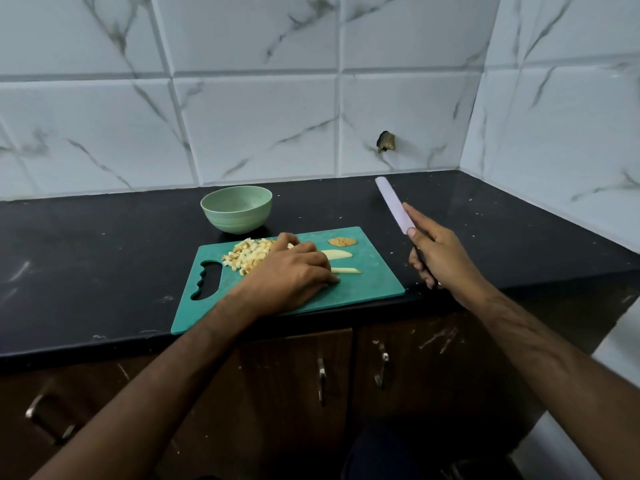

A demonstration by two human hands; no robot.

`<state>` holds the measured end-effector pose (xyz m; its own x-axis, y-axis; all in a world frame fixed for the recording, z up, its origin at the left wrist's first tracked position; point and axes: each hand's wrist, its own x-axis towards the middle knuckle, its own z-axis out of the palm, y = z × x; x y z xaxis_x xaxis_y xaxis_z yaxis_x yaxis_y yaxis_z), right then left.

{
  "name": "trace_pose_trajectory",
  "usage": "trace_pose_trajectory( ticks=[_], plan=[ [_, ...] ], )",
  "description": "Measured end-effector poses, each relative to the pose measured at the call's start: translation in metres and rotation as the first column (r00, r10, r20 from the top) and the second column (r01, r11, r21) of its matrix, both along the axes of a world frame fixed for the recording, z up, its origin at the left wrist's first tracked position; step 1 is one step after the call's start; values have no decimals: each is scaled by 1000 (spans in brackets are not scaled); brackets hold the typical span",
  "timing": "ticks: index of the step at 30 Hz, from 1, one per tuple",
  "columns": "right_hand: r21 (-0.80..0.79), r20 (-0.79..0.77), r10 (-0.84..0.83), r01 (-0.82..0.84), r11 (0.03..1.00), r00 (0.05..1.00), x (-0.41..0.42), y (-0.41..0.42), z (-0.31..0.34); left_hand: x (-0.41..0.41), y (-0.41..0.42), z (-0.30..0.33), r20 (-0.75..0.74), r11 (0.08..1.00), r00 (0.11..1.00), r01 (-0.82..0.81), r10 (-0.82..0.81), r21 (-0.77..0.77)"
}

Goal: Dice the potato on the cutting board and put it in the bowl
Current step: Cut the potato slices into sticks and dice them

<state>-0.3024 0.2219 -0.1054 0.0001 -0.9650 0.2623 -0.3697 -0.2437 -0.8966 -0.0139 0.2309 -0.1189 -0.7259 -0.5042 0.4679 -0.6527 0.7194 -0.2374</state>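
L hand (pixel 294 271) flat on board (pixel 367 285) (by dice (pixel 247 258)), R hand (pixel 440 258) round knife (pixel 394 204).

bowl (pixel 236 208) behind cutting board (pixel 367 289) | bare counter (pixel 86 254) left, right

I'm in a home kitchen: black stone tabletop (pixel 104 244), marble-look wall tiles (pixel 256 119) behind, wooden cabinet doors (pixel 298 375) with metal handles below, green cutting board (pixel 374 278) near edge.
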Motion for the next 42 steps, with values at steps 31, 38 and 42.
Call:
trace_pose_trajectory(
  ticks=[31,38,42],
  plan=[
    [96,-734,189,-176,980,652,19,55,28,-5,-10,-10,-241,977,964,-58,108,204],
    [114,-793,192,-170,979,578,11,74,14,-3,-11,-13,-264,977,961,-28,84,209],
    [124,-821,188,-154,980,539,12,84,6,-5,-11,-13,-257,971,962,-35,98,238]
  ],
)
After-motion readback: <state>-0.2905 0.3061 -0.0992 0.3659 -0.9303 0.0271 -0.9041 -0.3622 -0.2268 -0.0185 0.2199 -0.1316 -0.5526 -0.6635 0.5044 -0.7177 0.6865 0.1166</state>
